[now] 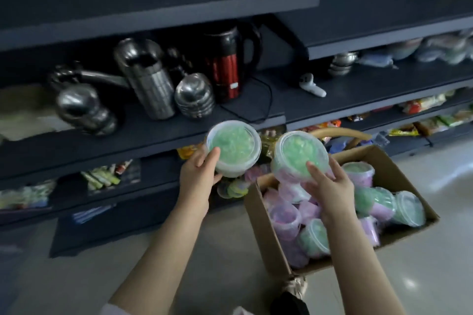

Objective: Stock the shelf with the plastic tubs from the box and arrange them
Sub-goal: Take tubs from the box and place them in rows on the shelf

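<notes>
- Evidently the carrying step was in hand: two tubs were up out of the box, and neither was on the shelf yet.
- Next, by my judgement, each needed setting upright on the bare board just ahead of the left hand.
- That hand curled round the first tub, thumb on its lid.
- The right hand gripped the second tub likewise, directly above the other tubs in the box.

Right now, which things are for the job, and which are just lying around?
For the job: left hand holding left tub; right hand holding right tub; box; boxed tubs; shelf.
Just lying about: steel pots, kettle, white controller, snacks.
</notes>
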